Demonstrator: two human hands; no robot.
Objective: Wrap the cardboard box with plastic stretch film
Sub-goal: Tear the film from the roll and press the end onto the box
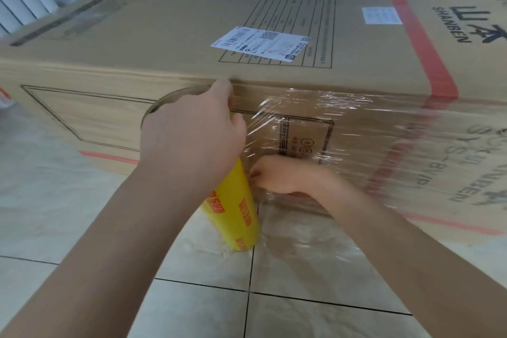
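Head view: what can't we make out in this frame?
- Film roll: its top is covered by the left hand.
- Right hand: fingertips sit against the roll; whether they pinch the stretch film is unclear.
- Cardboard box: right end cut off by the frame edge, back face hidden by the box itself.
- Shipping label: text too small.
- Print on the box's right end: motion-blurred.

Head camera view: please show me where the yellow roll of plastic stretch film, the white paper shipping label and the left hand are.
yellow roll of plastic stretch film (236, 211), head view, on its printed side.
white paper shipping label (260, 44), head view, its middle.
left hand (192, 140), head view, back of the hand.
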